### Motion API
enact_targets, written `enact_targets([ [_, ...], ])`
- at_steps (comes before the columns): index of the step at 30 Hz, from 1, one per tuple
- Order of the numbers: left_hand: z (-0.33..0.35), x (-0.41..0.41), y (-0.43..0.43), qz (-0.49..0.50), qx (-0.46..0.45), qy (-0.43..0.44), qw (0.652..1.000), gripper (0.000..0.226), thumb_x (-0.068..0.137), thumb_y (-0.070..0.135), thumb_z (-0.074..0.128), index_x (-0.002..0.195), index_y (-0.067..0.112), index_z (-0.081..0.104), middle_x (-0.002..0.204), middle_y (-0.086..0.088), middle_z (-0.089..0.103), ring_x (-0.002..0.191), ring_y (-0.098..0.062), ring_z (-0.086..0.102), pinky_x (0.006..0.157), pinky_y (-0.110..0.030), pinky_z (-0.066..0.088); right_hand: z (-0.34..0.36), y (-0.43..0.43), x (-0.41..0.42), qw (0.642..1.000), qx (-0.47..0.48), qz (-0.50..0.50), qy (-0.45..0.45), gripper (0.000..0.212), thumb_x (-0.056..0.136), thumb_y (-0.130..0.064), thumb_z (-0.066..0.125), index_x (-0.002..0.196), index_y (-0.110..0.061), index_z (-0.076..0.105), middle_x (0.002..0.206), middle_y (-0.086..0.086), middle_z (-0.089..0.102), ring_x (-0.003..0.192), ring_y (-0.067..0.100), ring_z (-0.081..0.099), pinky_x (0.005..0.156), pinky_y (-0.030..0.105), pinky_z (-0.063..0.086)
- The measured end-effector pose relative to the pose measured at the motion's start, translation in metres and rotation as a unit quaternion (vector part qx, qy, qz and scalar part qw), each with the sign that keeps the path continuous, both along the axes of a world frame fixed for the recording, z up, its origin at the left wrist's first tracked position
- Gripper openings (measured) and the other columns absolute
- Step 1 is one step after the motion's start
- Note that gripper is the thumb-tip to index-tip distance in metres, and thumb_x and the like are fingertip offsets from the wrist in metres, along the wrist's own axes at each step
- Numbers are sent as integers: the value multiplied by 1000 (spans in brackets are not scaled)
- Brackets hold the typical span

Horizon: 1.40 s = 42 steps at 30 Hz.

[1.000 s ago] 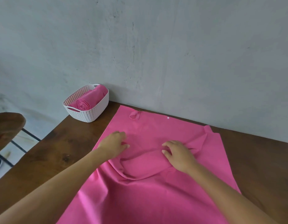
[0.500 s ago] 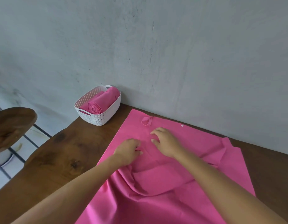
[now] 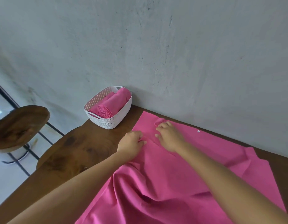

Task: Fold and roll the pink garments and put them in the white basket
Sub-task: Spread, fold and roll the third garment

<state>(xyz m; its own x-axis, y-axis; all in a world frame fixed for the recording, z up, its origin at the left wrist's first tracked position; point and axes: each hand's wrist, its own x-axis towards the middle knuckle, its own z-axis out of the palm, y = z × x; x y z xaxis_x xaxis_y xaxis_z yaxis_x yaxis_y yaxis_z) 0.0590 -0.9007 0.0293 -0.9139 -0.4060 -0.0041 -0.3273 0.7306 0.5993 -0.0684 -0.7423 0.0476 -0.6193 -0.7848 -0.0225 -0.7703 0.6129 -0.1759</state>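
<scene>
Pink roll (image 3: 106,109) lies inside the white basket (image 3: 107,123), so one garment looks done. Beside the basket, a big pink cloth (image 3: 172,183) lies spread on the wooden table (image 3: 72,152), wrinkly, not folded or rolled yet. The left hand (image 3: 131,145), nearer the basket, curls its fingers and pinches the cloth's edge. The right hand (image 3: 170,137), a bit farther from the basket, has bent fingers on the cloth; I cannot tell if they grip. Folding looks only just begun

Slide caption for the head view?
Left hand grips and right hand touches the spread pink garment; a rolled garment lies in the white basket.
</scene>
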Motion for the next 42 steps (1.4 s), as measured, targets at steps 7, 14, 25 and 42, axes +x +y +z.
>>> enact_targets([
  [7, 12, -43, -16, 18, 13, 73, 997, 31, 95, 17, 65, 72, 21, 46, 91, 1, 46, 81, -19, 48, 74, -34, 41, 14, 25, 6, 986, -153, -41, -52, 38, 105, -32, 48, 136, -12, 60, 136, -1, 55, 129, 17, 39, 111, 30, 32],
  [14, 18, -71, -25, -15, -26, 97, 995, 10, 92, 17, 71, 91, 8, 69, 131, -3, 57, 118, -23, 52, 94, -26, 36, 22, 42, 22, 976, -199, -38, -76, 36, 104, -34, 50, 130, -14, 64, 129, -4, 58, 124, 13, 46, 109, 30, 36],
  [25, 29, -26, -13, -34, 53, 168, 984, 17, 85, 20, 80, 75, 24, 67, 75, 6, 64, 73, -16, 59, 69, -36, 49, 60, 37, 13, 856, -417, -160, -262, 19, 100, -35, 60, 89, -26, 73, 83, -3, 73, 80, 11, 69, 87, 41, 57],
  [42, -14, 25, 26, 85, 177, 132, 972, 13, 87, 25, 79, 77, 27, 71, 78, 21, 71, 72, 0, 65, 72, -24, 45, 28, 146, -15, 936, -226, -213, -162, 12, 99, -23, 58, 101, -25, 70, 101, -14, 71, 96, 2, 64, 88, 28, 51],
])
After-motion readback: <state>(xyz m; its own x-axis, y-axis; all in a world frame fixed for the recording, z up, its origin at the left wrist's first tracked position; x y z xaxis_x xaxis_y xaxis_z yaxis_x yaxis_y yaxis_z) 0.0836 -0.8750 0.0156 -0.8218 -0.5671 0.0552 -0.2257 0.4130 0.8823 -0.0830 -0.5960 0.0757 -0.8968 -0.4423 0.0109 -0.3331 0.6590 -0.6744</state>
